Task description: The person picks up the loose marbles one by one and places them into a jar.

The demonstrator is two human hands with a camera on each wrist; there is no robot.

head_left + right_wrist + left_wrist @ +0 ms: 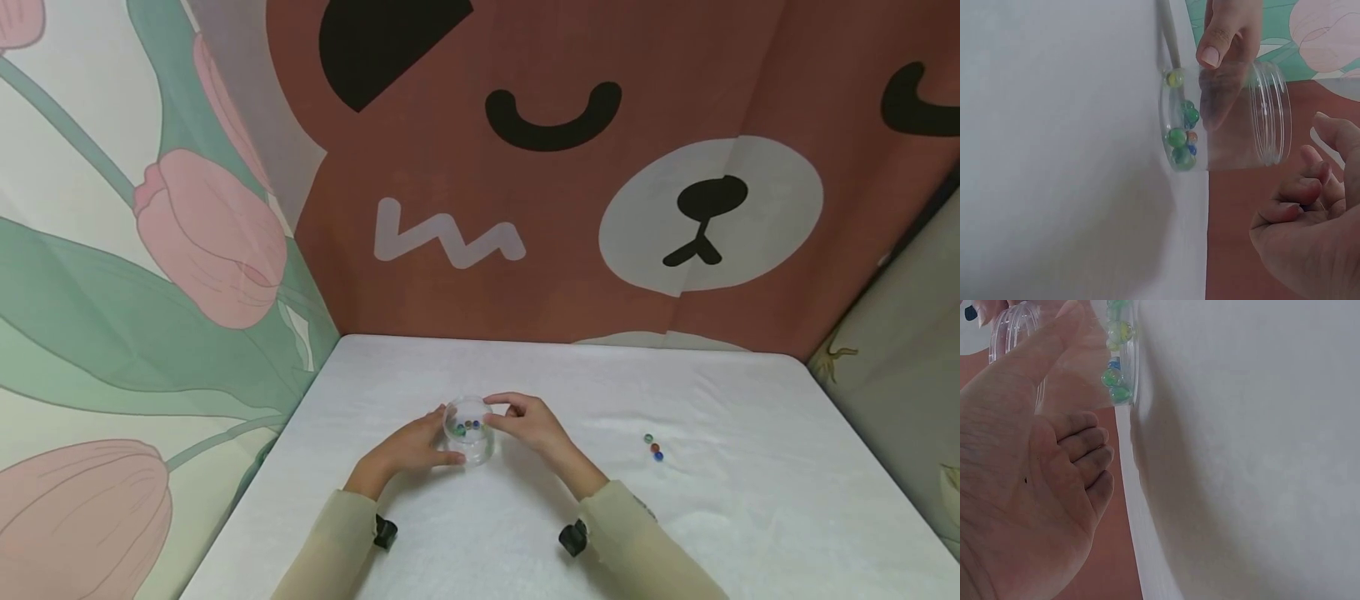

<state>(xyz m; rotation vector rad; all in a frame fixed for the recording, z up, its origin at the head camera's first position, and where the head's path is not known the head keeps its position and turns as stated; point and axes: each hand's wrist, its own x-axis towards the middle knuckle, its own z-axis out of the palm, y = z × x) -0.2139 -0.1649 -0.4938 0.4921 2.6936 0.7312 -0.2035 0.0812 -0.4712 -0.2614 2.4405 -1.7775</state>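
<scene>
A clear plastic jar (481, 451) with a threaded neck stands upright on the white-covered table. Several glass marbles (1177, 137), green, yellow, blue and orange, lie at its bottom. My left hand (411, 445) holds the jar from the left, thumb in front and fingers behind. At the mouth on the right side is my right hand (534, 422), its thumb and forefinger stretched toward the rim and parted. In the right wrist view, its other fingers (1279, 212) are bent and no object shows between thumb and forefinger.
Three loose marbles, a green one (648, 437), an orange one (655, 448) and a blue one (658, 457), lie in a short row to the right. The white cloth (757, 500) has small creases there. A printed bear backdrop (555, 292) rises behind the table's far edge.
</scene>
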